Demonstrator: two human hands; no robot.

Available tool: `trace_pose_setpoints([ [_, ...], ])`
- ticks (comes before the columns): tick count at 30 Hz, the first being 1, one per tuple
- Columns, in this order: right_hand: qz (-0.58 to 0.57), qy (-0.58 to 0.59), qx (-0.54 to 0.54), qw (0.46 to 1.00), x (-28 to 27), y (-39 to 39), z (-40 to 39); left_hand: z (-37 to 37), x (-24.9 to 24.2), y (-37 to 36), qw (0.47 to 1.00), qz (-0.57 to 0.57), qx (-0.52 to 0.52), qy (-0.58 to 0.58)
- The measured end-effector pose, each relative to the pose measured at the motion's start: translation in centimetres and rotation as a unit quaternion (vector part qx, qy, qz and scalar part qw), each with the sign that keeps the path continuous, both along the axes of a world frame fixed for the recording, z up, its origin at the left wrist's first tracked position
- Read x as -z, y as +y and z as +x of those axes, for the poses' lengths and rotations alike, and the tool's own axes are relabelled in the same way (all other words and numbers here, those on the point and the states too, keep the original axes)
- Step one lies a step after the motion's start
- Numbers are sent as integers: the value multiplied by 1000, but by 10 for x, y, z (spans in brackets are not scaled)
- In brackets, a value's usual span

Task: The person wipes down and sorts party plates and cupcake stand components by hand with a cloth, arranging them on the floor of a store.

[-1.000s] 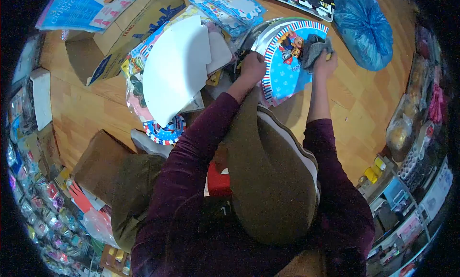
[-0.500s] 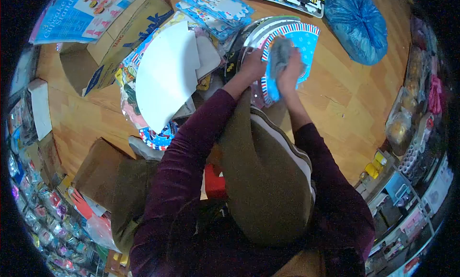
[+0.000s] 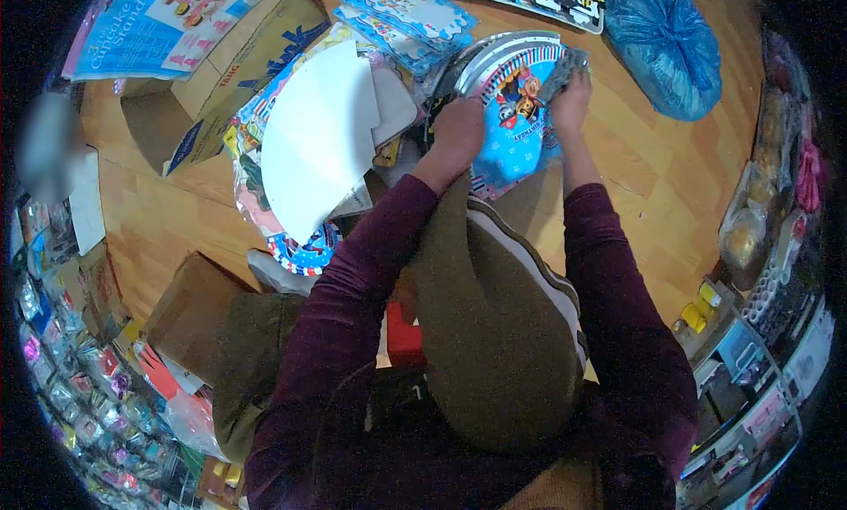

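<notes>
Fingers, right hand (image 3: 572,93): clenched around a grey cloth (image 3: 562,71), pressed against the upper right edge of the blue party plate (image 3: 514,126).
Fingers, left hand (image 3: 459,131): curled on the plate's left rim, gripping it and holding it tilted above the knee.
Plate position: upper middle of the frame, printed face toward the camera, held in front of a stack of similar striped plates (image 3: 481,56) that lies just behind it on the wooden floor (image 3: 635,183).
Step in hand: by my reading, wiping the plate's face with the cloth, now at its upper edge.
Next move calls for: a firm left-hand grip so the thin plate does not bend while the cloth sweeps down across the print.
Cardboard box (image 3: 212,69): upper left, lying open; its inside is in shadow and I cannot tell the contents.
Blue plastic bag (image 3: 662,42): upper right, bulging and full; contents hidden.
White sheet (image 3: 313,139): left of the plate, resting on more packaged party goods.
</notes>
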State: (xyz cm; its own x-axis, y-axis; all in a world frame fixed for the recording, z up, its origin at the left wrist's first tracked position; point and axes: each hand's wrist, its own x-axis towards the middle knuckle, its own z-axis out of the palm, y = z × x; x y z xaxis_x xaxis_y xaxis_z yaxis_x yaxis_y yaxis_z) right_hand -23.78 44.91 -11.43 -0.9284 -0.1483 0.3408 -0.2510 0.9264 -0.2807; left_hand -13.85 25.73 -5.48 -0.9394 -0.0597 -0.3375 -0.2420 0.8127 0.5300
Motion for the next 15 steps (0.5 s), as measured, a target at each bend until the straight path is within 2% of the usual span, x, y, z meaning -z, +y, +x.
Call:
trace_pose_setpoints([
  [2,-152,-147,102,972,-14,16,-14,0,-6,-1,1000,-14,10,14],
  [4,-201,-74,225,950,-12,35,-20,0,-13,-7,993,28,-14,112],
  [5,-390,-60,215,893,-19,46,-20,-1,-21,-12,993,29,-16,111],
  [6,-563,-44,198,801,-25,57,-17,-4,-29,-19,975,98,-5,197],
  [7,-601,-32,188,776,-47,56,-10,-7,-39,-25,945,166,8,281],
  [8,-638,-19,179,749,-70,58,-2,-10,-50,-30,945,168,10,280],
  [9,-637,-15,181,749,-77,64,5,-13,-61,-35,927,332,-52,165],
  [10,-633,8,173,755,-83,73,8,-16,-67,-38,868,481,-111,42],
  [12,-628,38,164,760,-105,74,18,-21,-64,-43,853,504,-129,39],
  [13,-530,64,95,840,-123,56,29,-22,-64,-44,844,515,-145,30],
  [15,-301,65,-36,951,-141,14,54,-22,-59,-39,831,532,-161,-13],
])
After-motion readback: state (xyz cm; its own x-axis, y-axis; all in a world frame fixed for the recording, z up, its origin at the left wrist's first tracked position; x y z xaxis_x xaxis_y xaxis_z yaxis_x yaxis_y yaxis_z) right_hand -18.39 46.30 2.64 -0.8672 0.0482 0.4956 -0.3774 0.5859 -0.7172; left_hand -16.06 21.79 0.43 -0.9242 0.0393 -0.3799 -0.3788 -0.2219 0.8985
